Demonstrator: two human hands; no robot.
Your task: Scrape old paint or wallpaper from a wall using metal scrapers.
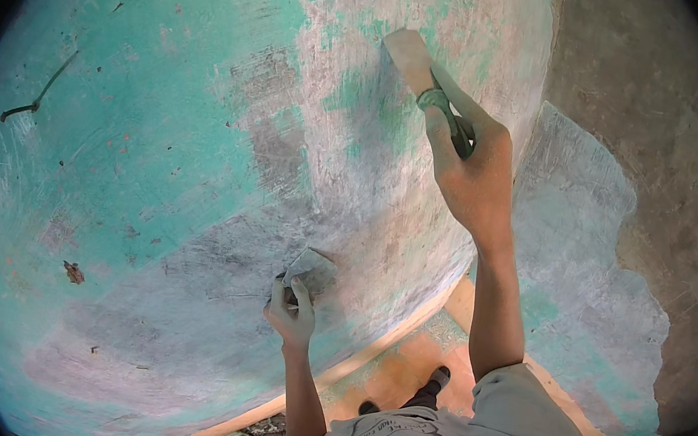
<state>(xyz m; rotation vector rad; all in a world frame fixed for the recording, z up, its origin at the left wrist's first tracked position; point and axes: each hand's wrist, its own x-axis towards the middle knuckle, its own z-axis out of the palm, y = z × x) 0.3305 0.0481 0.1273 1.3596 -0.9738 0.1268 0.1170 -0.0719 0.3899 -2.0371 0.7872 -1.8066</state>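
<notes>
My right hand point(477, 180) grips the dark green handle of a flat metal scraper point(408, 58). Its blade lies at the turquoise painted wall point(143, 113), on a patch where paint is worn to pale plaster. Lower down, my left hand point(292, 324) pinches a folded grey sheet point(313, 270) between thumb and fingers. Whether this sheet is sandpaper I cannot tell. It is held against or close to a greyish, scuffed area of the same wall. My fingers cover part of the sheet and much of the scraper's handle.
A short, bent wire or twig-like piece point(39, 99) sticks out of the wall at left. On the right, past the corner, stands a wall with brown plaster point(681, 157). Orange floor tiles point(400, 367) show around my feet. Dark crumpled material point(264, 431) lies at the wall's foot.
</notes>
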